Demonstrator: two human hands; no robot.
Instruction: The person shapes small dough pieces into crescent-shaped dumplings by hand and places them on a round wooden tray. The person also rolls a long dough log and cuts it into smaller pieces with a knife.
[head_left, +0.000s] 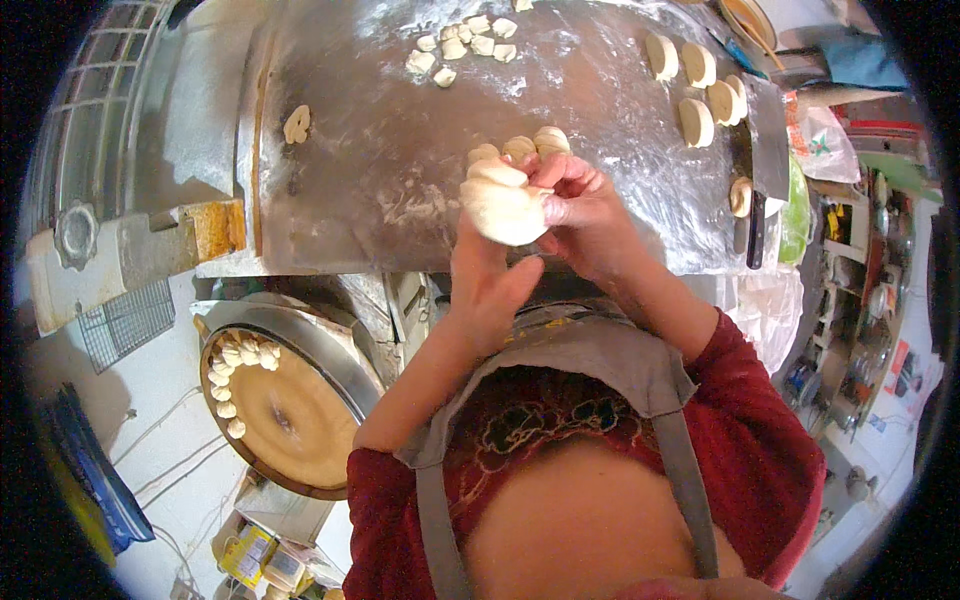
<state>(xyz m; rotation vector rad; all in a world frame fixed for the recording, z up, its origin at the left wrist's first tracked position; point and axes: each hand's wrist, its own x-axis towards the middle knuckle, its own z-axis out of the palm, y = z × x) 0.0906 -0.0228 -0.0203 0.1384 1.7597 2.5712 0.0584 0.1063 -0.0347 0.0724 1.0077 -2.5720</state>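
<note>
A pale, folded piece of dough (506, 206) is held between both hands just above the front part of the floured worktop (360, 157). My left hand (491, 289) supports it from below and from the left, its thumb apart; the fingers behind the dough are hidden. The fingertips of my right hand (574, 199) pinch its right edge. Right behind the hands sit several rolled dough pieces (551, 141). Farther back lie several small dough lumps (453, 49), and thick dough slices (696, 122) stand at the back right. A twisted dough piece (298, 124) rests at the left.
A cleaver (766, 150) with a black handle lies at the worktop's right edge, beside a small dough coil (741, 197). Below left, a round tray (300, 420) bears a curved row of shaped dough pieces (220, 379). A wooden block (215, 231) is by the left edge.
</note>
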